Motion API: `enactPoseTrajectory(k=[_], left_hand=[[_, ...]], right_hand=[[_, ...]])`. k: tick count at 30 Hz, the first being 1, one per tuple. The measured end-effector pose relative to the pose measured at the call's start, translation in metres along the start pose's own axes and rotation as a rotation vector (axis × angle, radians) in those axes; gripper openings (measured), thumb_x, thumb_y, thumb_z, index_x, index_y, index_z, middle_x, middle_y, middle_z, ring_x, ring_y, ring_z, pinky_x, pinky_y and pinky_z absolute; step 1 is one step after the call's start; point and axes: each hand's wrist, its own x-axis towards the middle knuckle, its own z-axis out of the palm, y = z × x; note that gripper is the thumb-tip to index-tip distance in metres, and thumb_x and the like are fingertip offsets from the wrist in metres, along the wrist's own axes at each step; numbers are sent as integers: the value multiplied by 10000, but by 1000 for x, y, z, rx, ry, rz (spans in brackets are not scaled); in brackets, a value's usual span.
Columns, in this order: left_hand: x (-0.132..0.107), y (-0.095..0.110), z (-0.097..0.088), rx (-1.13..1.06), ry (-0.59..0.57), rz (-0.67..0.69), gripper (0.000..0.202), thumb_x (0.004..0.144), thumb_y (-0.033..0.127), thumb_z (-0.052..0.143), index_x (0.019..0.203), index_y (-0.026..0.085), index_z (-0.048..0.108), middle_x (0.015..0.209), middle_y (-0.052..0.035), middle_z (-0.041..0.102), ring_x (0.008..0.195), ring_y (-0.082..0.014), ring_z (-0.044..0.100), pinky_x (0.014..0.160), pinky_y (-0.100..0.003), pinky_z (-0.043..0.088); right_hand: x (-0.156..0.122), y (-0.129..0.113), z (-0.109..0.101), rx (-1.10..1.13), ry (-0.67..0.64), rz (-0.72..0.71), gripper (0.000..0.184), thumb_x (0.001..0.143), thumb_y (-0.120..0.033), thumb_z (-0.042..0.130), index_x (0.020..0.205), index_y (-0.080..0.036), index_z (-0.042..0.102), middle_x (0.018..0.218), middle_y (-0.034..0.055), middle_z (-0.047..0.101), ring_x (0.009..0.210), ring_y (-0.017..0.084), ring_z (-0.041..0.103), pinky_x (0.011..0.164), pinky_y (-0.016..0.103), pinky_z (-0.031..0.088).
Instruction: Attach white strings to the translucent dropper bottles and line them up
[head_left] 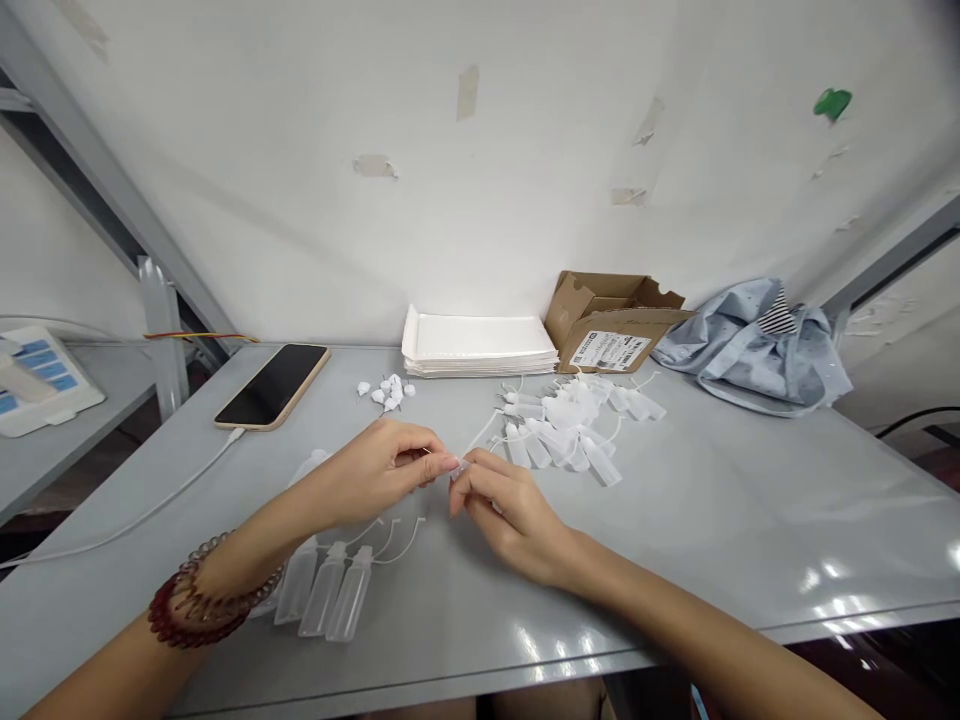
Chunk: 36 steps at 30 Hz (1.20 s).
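My left hand (pixel 397 465) and my right hand (pixel 506 505) meet over the middle of the table, fingertips pinched together. Between them is a small translucent plastic piece (pixel 459 467), mostly hidden by the fingers. A thin white strap (pixel 482 430) rises just behind the right fingers; whether it belongs to that piece I cannot tell. Under my left forearm lie several translucent squeeze bottles (pixel 350 598) with thin white straps at their necks. Beyond my right hand is a pile of similar small bottles (pixel 559 430). Past my left hand sit several small white caps with thin dark needle tips (pixel 391 390).
A phone (pixel 274 387) lies on the left, plugged into a white cable (pixel 165 500). At the back stand a stack of white padded envelopes (pixel 480 345) and an open cardboard box (pixel 615 320). Light blue cloth (pixel 757 350) is bunched at the right, against the wall.
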Motion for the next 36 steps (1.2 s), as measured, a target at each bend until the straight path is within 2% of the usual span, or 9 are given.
enactPoseTrajectory(k=[5, 8, 10, 15, 17, 21, 25, 29, 36], left_hand=[[-1, -1, -4, -98, -45, 22, 240, 838, 351, 535, 768, 179, 688, 722, 0, 613, 676, -131, 502, 603, -229, 384], [-1, 0, -7, -159, -49, 1, 217, 808, 371, 580, 835, 191, 698, 796, -6, 662, 703, -139, 534, 618, -228, 407], [-1, 1, -8, -145, -25, -33, 234, 811, 392, 571, 785, 187, 683, 737, 6, 647, 633, -121, 513, 556, -215, 387], [1, 0, -5, -150, -28, -99, 378, 853, 425, 495, 580, 166, 530, 512, 43, 497, 486, -97, 458, 485, -208, 362], [2, 1, -3, -174, -57, -79, 418, 865, 436, 473, 547, 166, 488, 505, 41, 493, 483, -96, 470, 506, -214, 377], [3, 2, -2, -191, -88, -63, 430, 869, 434, 473, 538, 160, 493, 514, 37, 505, 506, -95, 486, 537, -213, 380], [2, 3, -4, -152, -95, -57, 371, 874, 414, 475, 630, 162, 598, 565, 31, 539, 544, -96, 469, 527, -206, 353], [0, 2, -5, -146, -101, -34, 295, 869, 396, 490, 781, 181, 672, 662, 13, 599, 628, -115, 493, 566, -211, 376], [0, 0, -5, -171, -71, -45, 272, 852, 395, 512, 807, 177, 669, 678, 4, 612, 654, -126, 514, 599, -226, 409]], right_hand=[[4, 0, -1, 622, -36, 382, 126, 717, -67, 462, 669, -171, 515, 656, -26, 472, 523, 76, 359, 520, 226, 303], [7, 1, -4, 948, -108, 454, 99, 686, -82, 487, 668, -174, 457, 724, -10, 526, 453, 39, 252, 485, 224, 288], [7, 0, -6, 853, -100, 411, 105, 706, -76, 471, 681, -177, 456, 731, -9, 515, 474, 50, 276, 502, 226, 298], [2, -4, -5, 90, -26, 13, 196, 765, -23, 391, 727, -179, 503, 768, 13, 472, 729, 127, 448, 663, 247, 366], [0, -6, -3, 14, -52, -50, 212, 769, -11, 369, 749, -178, 499, 798, 22, 474, 750, 128, 458, 670, 245, 373], [0, -7, -2, 179, -34, 91, 208, 757, -17, 380, 698, -176, 500, 711, -9, 477, 662, 106, 435, 610, 230, 343], [4, -6, -4, 640, -47, 361, 143, 700, -48, 435, 665, -170, 500, 660, -28, 485, 510, 69, 365, 504, 221, 298], [7, -3, -7, 1044, -71, 474, 119, 674, -43, 484, 645, -158, 487, 700, -6, 572, 412, 18, 256, 466, 218, 310], [9, -4, -7, 1220, -78, 541, 160, 718, -60, 532, 657, -172, 434, 720, 2, 606, 412, 15, 242, 441, 191, 270]])
